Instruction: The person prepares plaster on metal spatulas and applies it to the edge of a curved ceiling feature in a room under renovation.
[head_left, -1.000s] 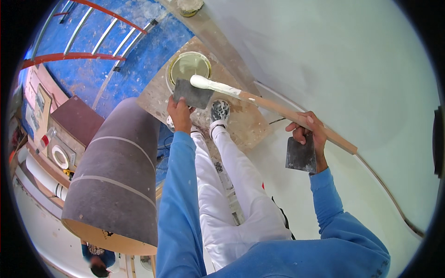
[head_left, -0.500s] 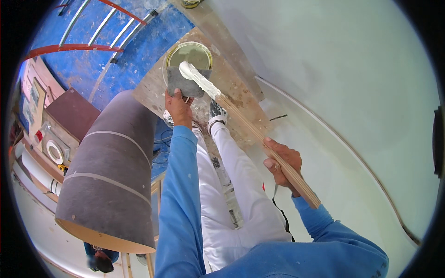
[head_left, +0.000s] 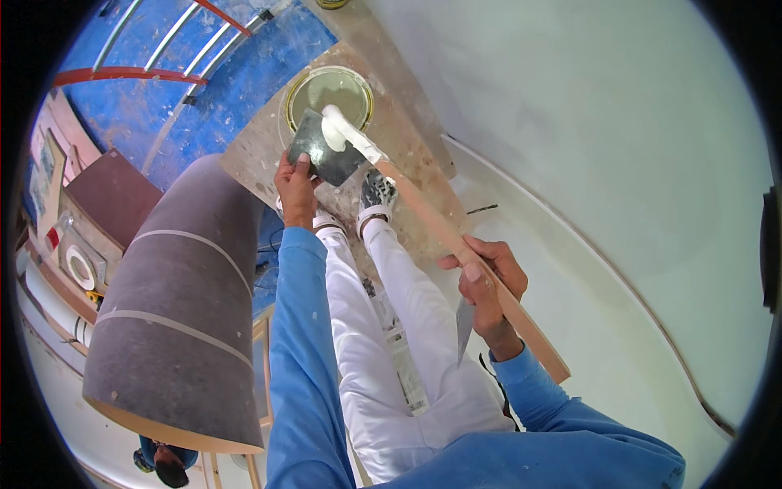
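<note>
Now left hand (head_left: pixel 298 189), fingers pinching a dark blade (head_left: pixel 330 162) just this side of the bucket (head_left: pixel 352 85); right hand (head_left: pixel 494 285), fingers round a wooden stick (head_left: pixel 432 218), white paste (head_left: pixel 335 134) coating its bucket-side end

Open room right of the wooden stick (head_left: pixel 436 224) — grey roll (head_left: pixel 175 281) blocks left.

No legible text, numbers or signs, perhaps just too small.

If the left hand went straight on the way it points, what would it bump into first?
Beyond the dark plate it holds, the left hand points toward the round bucket, probably first in line; depth is unclear, so it might pass above.
</note>
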A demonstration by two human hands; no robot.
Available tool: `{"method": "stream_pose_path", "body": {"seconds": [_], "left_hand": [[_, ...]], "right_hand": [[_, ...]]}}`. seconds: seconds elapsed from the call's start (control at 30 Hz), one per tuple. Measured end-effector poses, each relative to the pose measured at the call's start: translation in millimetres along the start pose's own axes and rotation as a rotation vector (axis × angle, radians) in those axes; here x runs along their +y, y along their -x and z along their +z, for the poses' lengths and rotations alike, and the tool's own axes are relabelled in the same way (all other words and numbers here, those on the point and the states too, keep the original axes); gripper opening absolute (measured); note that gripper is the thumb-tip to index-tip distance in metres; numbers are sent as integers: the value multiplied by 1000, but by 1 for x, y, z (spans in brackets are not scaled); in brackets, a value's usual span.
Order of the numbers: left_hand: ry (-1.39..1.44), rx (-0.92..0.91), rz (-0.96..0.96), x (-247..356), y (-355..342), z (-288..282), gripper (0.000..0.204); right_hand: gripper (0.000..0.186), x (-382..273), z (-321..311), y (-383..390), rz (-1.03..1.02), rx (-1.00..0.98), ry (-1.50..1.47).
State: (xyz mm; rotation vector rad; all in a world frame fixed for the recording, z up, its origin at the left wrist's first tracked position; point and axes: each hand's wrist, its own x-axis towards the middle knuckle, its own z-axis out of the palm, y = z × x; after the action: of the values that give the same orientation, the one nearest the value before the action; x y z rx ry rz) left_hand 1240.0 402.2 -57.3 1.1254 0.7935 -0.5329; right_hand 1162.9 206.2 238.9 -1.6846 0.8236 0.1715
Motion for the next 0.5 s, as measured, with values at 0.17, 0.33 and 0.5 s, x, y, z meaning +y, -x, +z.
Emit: {"method": "stream_pose_path", "body": {"seconds": [0.17,0.33,0.5], "left_hand": [[-41,-61,49,13,3,11,30],[-46,-69,27,8,-16,11,31],[-114,-184,-31,25,-30,12,32]], "right_hand": [[27,-11,17,-1,-31,64,-46],[25,9,61,-38,33,103,-67],[33,78,88,-142,233,109,-159]]}}
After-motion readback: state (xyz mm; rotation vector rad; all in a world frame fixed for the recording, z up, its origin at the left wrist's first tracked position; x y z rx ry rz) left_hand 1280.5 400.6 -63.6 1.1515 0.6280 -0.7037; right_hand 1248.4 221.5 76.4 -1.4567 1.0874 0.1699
